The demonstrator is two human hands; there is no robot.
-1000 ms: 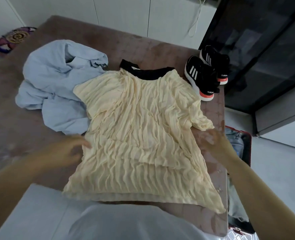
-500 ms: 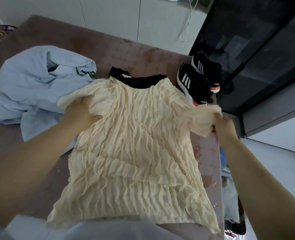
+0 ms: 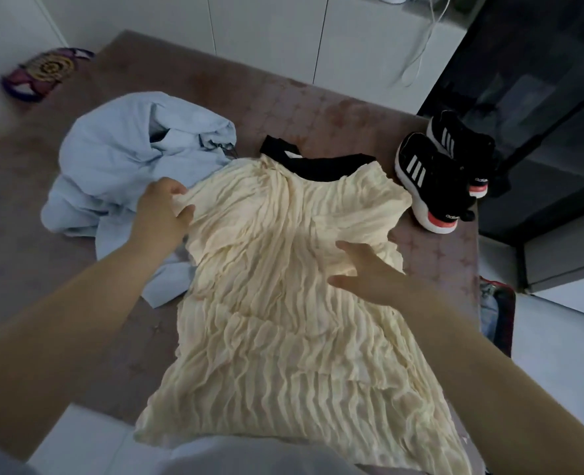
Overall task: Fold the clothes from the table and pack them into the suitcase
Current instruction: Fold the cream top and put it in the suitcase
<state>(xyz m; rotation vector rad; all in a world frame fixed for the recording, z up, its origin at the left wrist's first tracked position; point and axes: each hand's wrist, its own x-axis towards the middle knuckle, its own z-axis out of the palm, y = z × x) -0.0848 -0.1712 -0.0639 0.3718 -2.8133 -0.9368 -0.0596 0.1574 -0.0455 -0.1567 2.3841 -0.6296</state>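
A brown patterned table (image 3: pixel 318 108) fills most of the view and runs from the near edge to the white cupboards (image 3: pixel 266 36) at the far side. A dark glass-fronted cabinet (image 3: pixel 541 97) stands at the far right.

A cream crinkled top (image 3: pixel 276 337) lies spread front-up on the table. Its hem hangs over the near edge and its black neckband (image 3: pixel 318 164) points to the far side. The right sleeve is folded in over the body of the top.

A crumpled light blue shirt (image 3: pixel 119 159) lies on the table just left of the top. The top's left shoulder overlaps it.

A pair of black sneakers (image 3: pixel 434 180) with white stripes and coral heels sits side by side at the far right corner of the table, just beside the top's right shoulder.

Only a sliver of the suitcase (image 3: pixel 498 313) shows, on the floor below the table's right edge, with some denim fabric inside.

The left hand (image 3: pixel 160 214) grips the top's left sleeve edge, the fabric bunched between the thumb and curled fingers. The right hand (image 3: pixel 369 272) lies open on the right middle of the top, fingers spread and straight.

A small colourful round-patterned object (image 3: pixel 43 70) sits off the table at the far left. A white cable (image 3: pixel 420 46) hangs down the cupboards.
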